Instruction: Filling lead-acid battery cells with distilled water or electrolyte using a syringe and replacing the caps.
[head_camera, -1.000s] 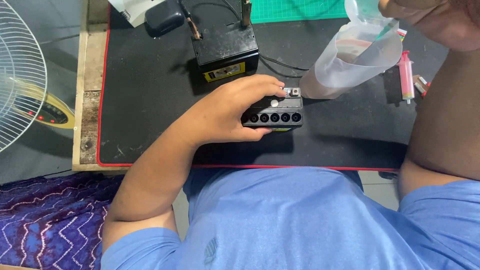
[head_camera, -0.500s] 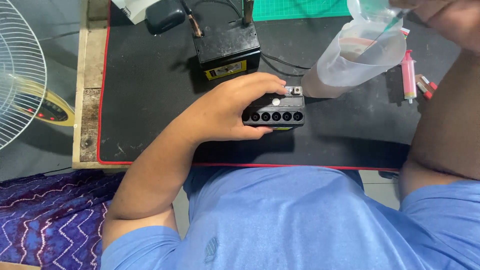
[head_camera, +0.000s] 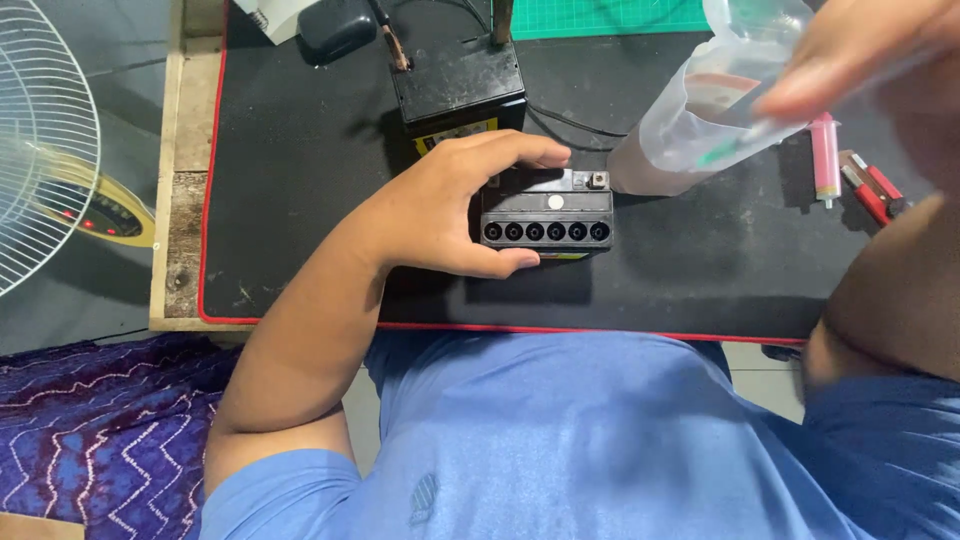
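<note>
Matt black plastic battery (head_camera: 546, 215); clear plastic bag (head_camera: 700, 120)

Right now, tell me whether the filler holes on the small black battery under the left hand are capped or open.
Open: the small black battery, gripped by the left hand, shows six round uncapped holes in a row.

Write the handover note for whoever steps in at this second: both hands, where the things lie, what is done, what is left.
Left hand: gripping the small black box-shaped battery with six round open holes in a row, holding it on the black mat with the red edge.
Right hand: raised at the top right, blurred, holding a clear plastic bag just right of and behind the battery.
Nearby: a second black battery with clips on its posts behind; a pink tube and a red-handled tool to the right.
Done: six holes are open.
Left: bag contents not yet out; the holes are unfilled as far as can be seen.
</note>
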